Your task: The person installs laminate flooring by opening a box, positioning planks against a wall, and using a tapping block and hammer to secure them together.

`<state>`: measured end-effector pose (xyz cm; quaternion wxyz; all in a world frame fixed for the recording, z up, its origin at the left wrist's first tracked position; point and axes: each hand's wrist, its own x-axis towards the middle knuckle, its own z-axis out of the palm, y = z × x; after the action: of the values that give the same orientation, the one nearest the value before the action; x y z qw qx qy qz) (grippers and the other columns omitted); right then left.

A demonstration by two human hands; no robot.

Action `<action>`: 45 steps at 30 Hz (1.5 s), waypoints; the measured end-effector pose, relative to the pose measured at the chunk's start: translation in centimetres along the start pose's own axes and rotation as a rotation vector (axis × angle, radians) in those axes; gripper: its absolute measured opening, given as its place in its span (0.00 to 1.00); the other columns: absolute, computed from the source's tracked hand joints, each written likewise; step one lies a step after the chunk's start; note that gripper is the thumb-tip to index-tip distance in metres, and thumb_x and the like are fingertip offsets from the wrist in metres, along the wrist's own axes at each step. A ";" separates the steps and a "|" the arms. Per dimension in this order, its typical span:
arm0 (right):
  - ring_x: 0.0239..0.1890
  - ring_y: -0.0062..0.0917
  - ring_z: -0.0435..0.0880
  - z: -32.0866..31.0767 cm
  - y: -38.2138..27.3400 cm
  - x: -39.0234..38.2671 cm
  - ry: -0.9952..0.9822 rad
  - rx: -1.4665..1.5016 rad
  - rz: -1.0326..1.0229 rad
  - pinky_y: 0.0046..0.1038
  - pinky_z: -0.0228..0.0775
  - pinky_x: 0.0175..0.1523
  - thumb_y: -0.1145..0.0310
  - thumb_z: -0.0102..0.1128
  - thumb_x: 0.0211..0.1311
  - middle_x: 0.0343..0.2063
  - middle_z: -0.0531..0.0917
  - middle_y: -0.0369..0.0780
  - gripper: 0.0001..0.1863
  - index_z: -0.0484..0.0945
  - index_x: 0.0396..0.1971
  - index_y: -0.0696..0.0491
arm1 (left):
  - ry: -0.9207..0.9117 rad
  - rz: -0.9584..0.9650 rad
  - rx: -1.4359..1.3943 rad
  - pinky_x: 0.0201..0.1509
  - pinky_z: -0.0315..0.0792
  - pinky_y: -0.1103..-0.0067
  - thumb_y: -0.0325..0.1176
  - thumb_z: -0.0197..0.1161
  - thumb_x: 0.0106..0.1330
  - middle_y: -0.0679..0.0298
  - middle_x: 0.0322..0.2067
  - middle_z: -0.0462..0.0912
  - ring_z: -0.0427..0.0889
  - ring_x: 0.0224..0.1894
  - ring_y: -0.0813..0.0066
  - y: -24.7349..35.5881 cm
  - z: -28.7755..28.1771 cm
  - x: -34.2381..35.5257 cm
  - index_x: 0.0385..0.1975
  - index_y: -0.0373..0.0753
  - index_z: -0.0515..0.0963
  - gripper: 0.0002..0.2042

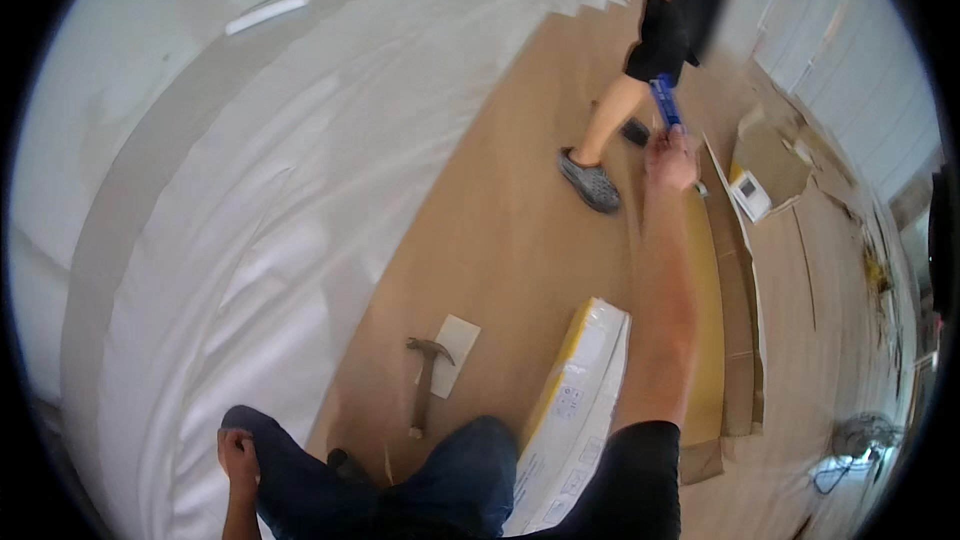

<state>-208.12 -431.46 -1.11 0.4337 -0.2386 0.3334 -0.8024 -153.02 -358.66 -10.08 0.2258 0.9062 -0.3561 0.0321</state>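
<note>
My right hand (672, 155) is raised at the upper right, closed on a blue box cutter (663, 100), with my arm stretched out over an opened cardboard box (738, 330). My left hand (238, 452) is at my left knee, fingers curled, with nothing visible in it. Below centre, a claw hammer (423, 390) lies on the brown floor covering, beside a small pale rectangular piece (457, 350). A long white carton with a yellow side (575, 410) lies by my right leg.
Another person in black shorts (670, 15) and grey clogs (590, 180) stands ahead. White sheeting (230, 240) spreads over the left side. At right are a cardboard piece with a small white item (750, 195) on it and a fan (865, 435).
</note>
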 end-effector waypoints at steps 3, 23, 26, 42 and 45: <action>0.30 0.27 0.82 2.1 -4.5 5.7 0.028 -0.050 -0.138 0.28 0.76 0.37 0.63 0.57 0.74 0.30 0.83 0.39 0.11 0.78 0.41 0.57 | -0.002 0.035 -0.010 0.41 0.73 0.64 0.26 0.59 0.60 0.56 0.33 0.79 0.80 0.36 0.54 2.1 1.3 0.7 0.27 0.39 0.80 0.03; 0.57 0.34 0.81 7.4 -11.0 -7.9 -0.377 -0.198 -0.018 0.30 0.77 0.56 0.64 0.53 0.77 0.55 0.80 0.43 0.17 0.70 0.59 0.55 | 0.010 0.072 -0.170 0.41 0.73 0.64 0.26 0.61 0.59 0.61 0.32 0.78 0.79 0.34 0.58 -1.1 -0.5 0.4 0.29 0.41 0.84 0.05; 0.55 0.34 0.81 -5.8 -2.8 -12.9 -0.437 -1.055 -0.126 0.34 0.74 0.58 0.61 0.58 0.73 0.55 0.80 0.45 0.23 0.71 0.60 0.59 | -0.024 0.099 -0.172 0.41 0.74 0.64 0.27 0.62 0.60 0.61 0.32 0.80 0.82 0.35 0.59 -1.1 -0.5 1.2 0.30 0.44 0.85 0.05; 0.55 0.54 0.83 -41.4 1.1 -52.7 0.227 -1.841 0.648 0.47 0.75 0.60 0.44 0.66 0.54 0.50 0.84 0.61 0.35 0.81 0.47 0.64 | -0.180 0.426 -0.342 0.44 0.75 0.71 0.24 0.59 0.65 0.57 0.36 0.82 0.81 0.37 0.62 -5.2 8.6 8.4 0.36 0.37 0.85 0.07; 0.60 0.50 0.81 -43.5 -1.2 -53.9 0.182 -1.792 0.686 0.45 0.72 0.63 0.46 0.69 0.56 0.54 0.82 0.58 0.37 0.78 0.54 0.64 | -0.269 0.460 -0.431 0.44 0.75 0.72 0.25 0.59 0.67 0.57 0.36 0.82 0.81 0.37 0.64 -3.5 9.6 8.7 0.37 0.37 0.85 0.07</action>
<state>-210.50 -370.63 -34.14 0.2738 -0.3075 0.9063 -0.0950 -145.20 -366.02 -18.15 0.3498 0.7297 -0.5764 -0.1135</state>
